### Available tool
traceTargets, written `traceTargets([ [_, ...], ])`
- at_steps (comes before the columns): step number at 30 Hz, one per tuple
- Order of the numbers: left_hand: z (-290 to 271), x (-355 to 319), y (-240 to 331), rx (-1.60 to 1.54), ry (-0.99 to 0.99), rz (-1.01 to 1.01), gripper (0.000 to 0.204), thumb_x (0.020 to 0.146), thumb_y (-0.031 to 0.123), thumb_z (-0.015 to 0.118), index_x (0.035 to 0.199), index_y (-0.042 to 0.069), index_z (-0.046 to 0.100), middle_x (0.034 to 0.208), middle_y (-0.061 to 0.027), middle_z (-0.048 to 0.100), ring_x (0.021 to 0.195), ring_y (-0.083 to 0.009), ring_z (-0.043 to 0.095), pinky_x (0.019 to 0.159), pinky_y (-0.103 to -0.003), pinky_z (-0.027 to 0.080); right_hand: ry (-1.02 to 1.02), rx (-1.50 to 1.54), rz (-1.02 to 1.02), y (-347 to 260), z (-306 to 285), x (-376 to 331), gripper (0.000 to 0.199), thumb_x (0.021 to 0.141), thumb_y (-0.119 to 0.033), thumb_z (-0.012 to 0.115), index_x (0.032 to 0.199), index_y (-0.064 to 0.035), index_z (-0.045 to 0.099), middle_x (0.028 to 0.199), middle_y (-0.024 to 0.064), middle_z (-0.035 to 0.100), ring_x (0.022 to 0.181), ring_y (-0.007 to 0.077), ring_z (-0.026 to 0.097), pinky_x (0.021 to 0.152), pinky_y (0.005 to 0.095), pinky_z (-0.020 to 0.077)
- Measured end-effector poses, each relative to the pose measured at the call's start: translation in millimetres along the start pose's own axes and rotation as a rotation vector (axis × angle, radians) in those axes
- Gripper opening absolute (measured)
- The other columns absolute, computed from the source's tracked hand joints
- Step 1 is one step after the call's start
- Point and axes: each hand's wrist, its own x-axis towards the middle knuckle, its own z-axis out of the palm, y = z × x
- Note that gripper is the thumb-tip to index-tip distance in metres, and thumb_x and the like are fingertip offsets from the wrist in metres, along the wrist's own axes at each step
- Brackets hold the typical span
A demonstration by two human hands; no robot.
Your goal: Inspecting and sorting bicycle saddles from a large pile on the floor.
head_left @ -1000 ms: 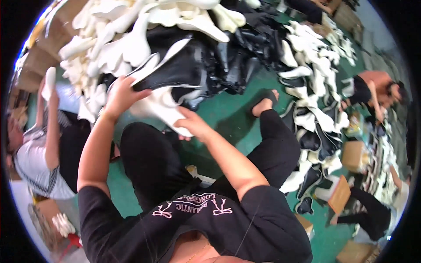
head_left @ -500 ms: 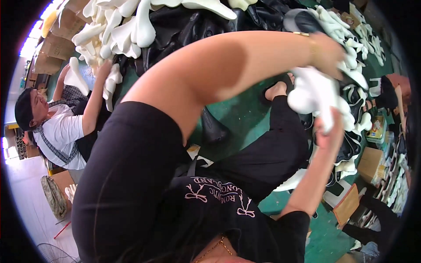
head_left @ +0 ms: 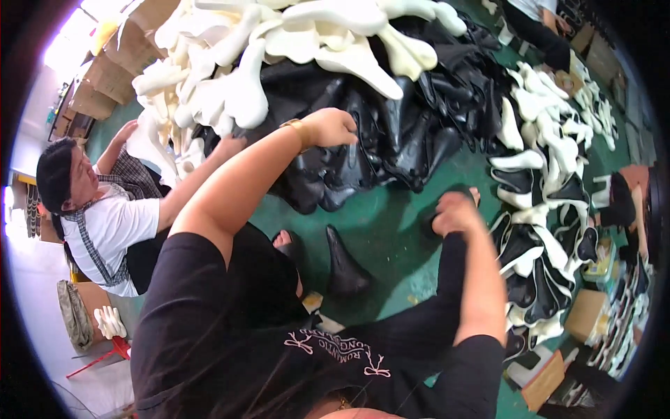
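Half a second ago both your hands were together over at the right with a blurred white piece; now they are well apart and no white piece shows in either. Your left hand [head_left: 331, 129], which was stretched across your body, has come back over the heap of black pieces [head_left: 307, 94]. Its fingers are bent partway, and you can't tell from here whether they touch or pinch a black piece. Your right hand [head_left: 455, 214] has drawn in near your sandalled foot; it looks loosely curled with nothing visible in it, though it is too blurred to judge how far open it is. White pieces [head_left: 335, 38] lie over the far side of the black heap, and the row of mixed black and white pieces [head_left: 541, 237] runs down your right (which one you just handled, I can't tell). A single black piece [head_left: 343, 269] remains on the green floor [head_left: 391, 244] between your feet.
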Motion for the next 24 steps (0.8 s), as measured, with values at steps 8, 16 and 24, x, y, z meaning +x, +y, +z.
traceTargets([
  [8,-87,78,-100,0.541,0.967,-0.138,0.049,0.082,0.023,0.063,0.123,0.001,0.048,0.131,-0.0217,0.047,0.117,-0.0370,0.049,0.103,-0.045,0.036,-0.703,1.272,1.453,-242,179,-21,0.066,0.069,-0.054,0.076,0.100,0.0038,0.065,0.086,0.0204,0.064,0.074,0.0364,0.064,0.065,0.0474,0.0525],
  [16,-138,98,-193,0.702,0.686,-0.550,0.063,0.078,0.027,0.065,0.135,0.011,0.042,0.120,-0.0227,0.053,0.113,-0.0407,0.051,0.095,-0.046,0.042,-0.561,1.772,1.401,-238,191,45,0.043,0.066,-0.028,0.079,0.097,-0.0055,0.059,0.083,0.0045,0.052,0.065,0.0173,0.051,0.049,0.0292,0.0464],
  [24,-133,11,-74,0.182,1.011,-0.014,0.048,0.078,0.019,0.064,0.125,0.013,0.057,0.112,-0.0130,0.057,0.105,-0.0290,0.055,0.094,-0.035,0.042,-0.291,1.326,1.107,-203,133,53,0.037,0.056,-0.020,0.070,0.086,0.0022,0.065,0.091,0.0175,0.063,0.069,0.0245,0.059,0.051,0.0375,0.0450],
])
